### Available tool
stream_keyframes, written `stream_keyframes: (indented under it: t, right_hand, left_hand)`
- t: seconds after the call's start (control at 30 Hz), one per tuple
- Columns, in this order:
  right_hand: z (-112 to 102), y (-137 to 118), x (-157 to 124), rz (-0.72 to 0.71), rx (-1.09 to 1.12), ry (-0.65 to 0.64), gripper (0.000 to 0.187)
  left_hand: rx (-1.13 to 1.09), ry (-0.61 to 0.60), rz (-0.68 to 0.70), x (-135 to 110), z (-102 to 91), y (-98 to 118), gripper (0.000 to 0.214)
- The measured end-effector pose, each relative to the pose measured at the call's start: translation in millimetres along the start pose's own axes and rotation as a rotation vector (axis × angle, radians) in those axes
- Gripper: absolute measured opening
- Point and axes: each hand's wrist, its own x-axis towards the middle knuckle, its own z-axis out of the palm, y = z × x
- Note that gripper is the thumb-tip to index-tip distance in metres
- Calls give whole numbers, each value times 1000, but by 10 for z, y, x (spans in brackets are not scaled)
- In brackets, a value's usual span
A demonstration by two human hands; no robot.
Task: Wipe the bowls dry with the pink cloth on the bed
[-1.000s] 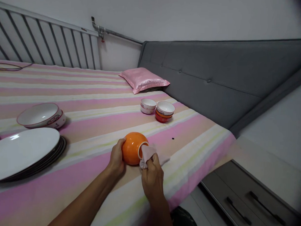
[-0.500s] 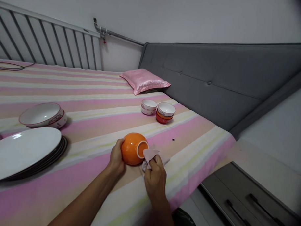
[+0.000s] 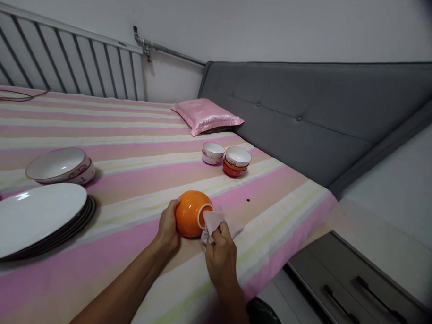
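An orange bowl (image 3: 188, 215) is tipped on its side, its white-ringed base facing right. My left hand (image 3: 169, 226) grips it from the left, with part of the fingers hidden behind it. In my right hand (image 3: 221, 252) a pale pinkish cloth (image 3: 213, 221) is pinched, and its upper fold lies against the bowl's base ring. Beyond my hands stand two small stacks: white patterned bowls (image 3: 213, 153), and a white bowl (image 3: 238, 156) on top of orange and red bowls (image 3: 234, 170).
On the left, larger white bowls (image 3: 58, 166) sit behind a stack of plates (image 3: 33, 217). A pink pillow (image 3: 206, 115) lies by the grey headboard (image 3: 292, 103). A small black object (image 3: 248, 200) rests on the striped sheet. A drawer cabinet (image 3: 353, 280) stands beyond the bed's right edge.
My right hand has shifted slightly left with the cloth, which now covers more of the base ring. The orange bowl has turned very little in my left hand.
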Motion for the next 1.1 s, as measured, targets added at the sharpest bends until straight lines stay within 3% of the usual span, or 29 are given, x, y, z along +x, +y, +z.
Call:
stream_keyframes:
  t: [0.3,0.53,0.7,0.9,1.1]
  right_hand:
    - [-3,18,10,68,-31,25,39]
    - [11,26,7,-36,71,6,32]
    - [39,23,-6,-100,125,-26,38]
    - [31,12,4,-126,74,-44,50]
    - [5,2,25,-101,-22,-21,44]
  left_hand:
    - [4,28,12,27,-15,-2,31]
    - [-37,62,-2,60,-29,17,28]
    - [-27,48,-5,47,-25,12,29]
    - [9,48,13,28,-27,-14,30]
    - [65,21,43,-9,-34,-58,35]
